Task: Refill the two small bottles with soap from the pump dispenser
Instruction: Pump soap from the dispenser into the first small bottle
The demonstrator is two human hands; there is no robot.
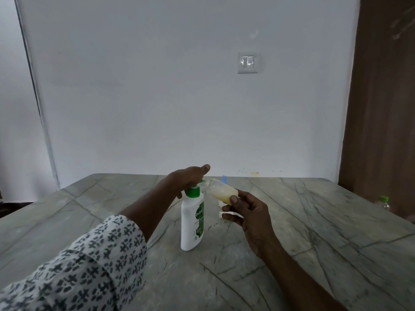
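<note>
A white pump dispenser with a green collar and a green label stands upright on the marble table. My left hand rests flat on top of its pump head, fingers fairly straight. My right hand grips a small clear bottle tilted on its side, its open mouth right at the green nozzle. Yellowish soap lies in the bottle's lower part. A small white cap-like piece lies on the table just behind my right hand's fingers.
A blue object shows partly behind the small bottle at the table's back. A clear bottle with a green cap stands at the far right table edge. A white wall with a switch is behind; a wooden door is right.
</note>
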